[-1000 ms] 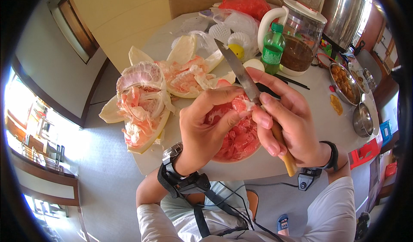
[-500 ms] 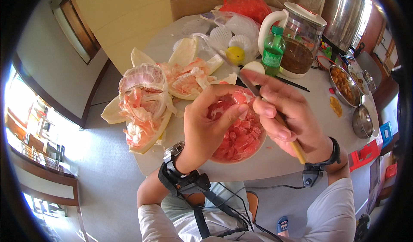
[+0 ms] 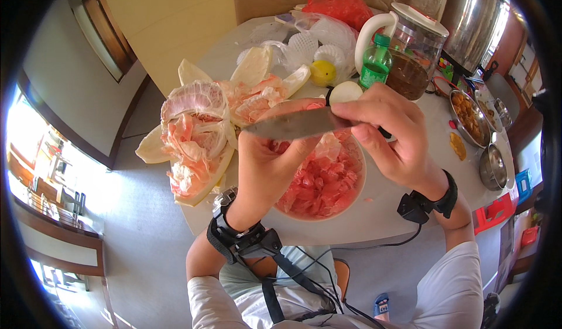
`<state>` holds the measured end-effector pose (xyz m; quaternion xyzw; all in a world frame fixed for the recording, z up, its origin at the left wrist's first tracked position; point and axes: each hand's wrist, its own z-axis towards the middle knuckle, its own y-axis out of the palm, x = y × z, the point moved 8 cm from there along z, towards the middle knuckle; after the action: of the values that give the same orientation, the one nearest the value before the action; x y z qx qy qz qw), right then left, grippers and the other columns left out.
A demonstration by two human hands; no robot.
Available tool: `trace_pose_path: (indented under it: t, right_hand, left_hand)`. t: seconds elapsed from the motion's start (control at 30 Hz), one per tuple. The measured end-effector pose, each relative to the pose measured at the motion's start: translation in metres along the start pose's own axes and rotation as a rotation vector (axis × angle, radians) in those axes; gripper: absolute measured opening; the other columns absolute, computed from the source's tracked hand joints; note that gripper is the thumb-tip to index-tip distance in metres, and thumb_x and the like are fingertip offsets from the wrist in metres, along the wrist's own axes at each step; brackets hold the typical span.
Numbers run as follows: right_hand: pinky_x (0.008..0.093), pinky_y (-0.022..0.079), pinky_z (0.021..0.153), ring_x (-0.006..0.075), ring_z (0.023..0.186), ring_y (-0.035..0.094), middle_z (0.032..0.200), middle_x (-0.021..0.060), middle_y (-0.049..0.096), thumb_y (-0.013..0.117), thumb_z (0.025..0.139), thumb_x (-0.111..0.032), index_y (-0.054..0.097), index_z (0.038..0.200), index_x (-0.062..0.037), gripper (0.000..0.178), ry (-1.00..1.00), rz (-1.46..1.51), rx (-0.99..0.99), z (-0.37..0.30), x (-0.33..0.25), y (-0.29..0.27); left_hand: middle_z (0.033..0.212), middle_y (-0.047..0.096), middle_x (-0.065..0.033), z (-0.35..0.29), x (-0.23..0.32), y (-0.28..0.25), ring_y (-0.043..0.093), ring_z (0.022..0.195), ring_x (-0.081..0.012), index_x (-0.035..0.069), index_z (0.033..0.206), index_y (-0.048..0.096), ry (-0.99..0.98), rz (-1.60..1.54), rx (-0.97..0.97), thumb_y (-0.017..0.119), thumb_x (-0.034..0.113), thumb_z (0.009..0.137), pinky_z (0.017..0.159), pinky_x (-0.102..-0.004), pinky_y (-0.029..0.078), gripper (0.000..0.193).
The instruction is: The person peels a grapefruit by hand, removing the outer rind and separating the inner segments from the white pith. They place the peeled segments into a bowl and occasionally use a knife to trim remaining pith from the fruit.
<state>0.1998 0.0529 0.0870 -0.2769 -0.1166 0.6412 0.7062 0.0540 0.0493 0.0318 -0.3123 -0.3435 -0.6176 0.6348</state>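
My right hand [image 3: 389, 133] grips a knife, with the fingers closed around its handle end. The knife's broad grey blade [image 3: 293, 123] points left, lying across the front of my left hand [image 3: 260, 168]. Between the thumb and fingers of that left hand is a pink pomelo segment [image 3: 280, 146], mostly hidden by the blade and thumb. Under both hands stands a round bowl [image 3: 357, 195] filled with peeled pink pomelo flesh [image 3: 319, 182]. To the left lies opened pomelo rind [image 3: 202, 195] with torn membranes and a pale section still in its skin.
A second spread rind [image 3: 253, 68] lies behind. Farther back are a yellow fruit [image 3: 322, 72], white foam nets [image 3: 302, 45], a red bag [image 3: 339, 7], a green bottle [image 3: 376, 62] and a glass kettle [image 3: 410, 65]. Metal bowls [image 3: 468, 115] stand at right. A cable [image 3: 374, 247] hangs below my wrists.
The knife has swung from slanting upright to lying level, its blade now pointing left across my left hand. My right hand has risen slightly, and my left hand has moved a little left.
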Motion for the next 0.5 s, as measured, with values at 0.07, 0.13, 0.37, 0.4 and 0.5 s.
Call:
trace_pose_path:
  t: [0.07,0.13,0.37,0.4,0.5]
  right_hand:
    - [0.0281,0.039,0.05,0.0179,0.056,0.051,0.069,0.004,0.054,0.068,0.077,-0.013,0.066,0.101,-0.0088,0.025,-0.082,-0.055,0.011,0.0,-0.005,-0.002]
    - [0.0275,0.038,0.048,0.0172,0.055,0.051,0.067,0.0024,0.053,0.072,0.073,-0.017,0.067,0.098,-0.0102,0.027,-0.143,-0.103,0.017,0.0,-0.008,-0.003]
    - [0.0267,0.036,0.045,0.0161,0.05,0.05,0.063,0.0007,0.052,0.076,0.067,-0.025,0.067,0.093,-0.0113,0.031,-0.249,-0.217,0.014,-0.001,-0.019,-0.006]
    - [0.0266,0.036,0.044,0.0161,0.049,0.05,0.063,0.0007,0.052,0.077,0.067,-0.025,0.067,0.092,-0.011,0.03,-0.253,-0.218,0.014,-0.001,-0.02,-0.006]
    - [0.0259,0.037,0.044,0.0164,0.049,0.051,0.062,0.0009,0.053,0.078,0.066,-0.025,0.065,0.087,-0.0093,0.028,-0.219,-0.194,0.035,0.0,-0.02,-0.007]
  left_hand:
    - [0.099,0.065,-0.0046,0.001,0.005,-0.002,0.058,0.088,-0.0086,-0.002,0.109,0.06,0.05,0.058,-0.015,0.064,-0.001,0.08,0.079,-0.0241,0.048,0.029]
    - [0.101,0.064,-0.0045,0.001,0.005,-0.002,0.058,0.09,-0.009,-0.002,0.11,0.06,0.039,0.093,-0.04,0.064,-0.002,0.079,0.081,-0.0249,0.047,0.031]
    - [0.103,0.064,-0.0056,0.0,0.003,0.0,0.058,0.094,-0.0094,-0.003,0.112,0.059,0.035,0.025,-0.064,0.062,0.003,0.086,0.084,-0.024,0.046,0.028]
    - [0.103,0.064,-0.0058,0.0,0.001,0.001,0.058,0.094,-0.0095,-0.003,0.113,0.059,0.011,-0.03,-0.073,0.061,0.004,0.087,0.084,-0.0239,0.046,0.027]
    - [0.102,0.064,-0.0063,-0.001,-0.003,0.003,0.058,0.094,-0.0096,-0.004,0.113,0.059,-0.033,-0.138,-0.089,0.059,0.005,0.089,0.083,-0.0237,0.046,0.026]
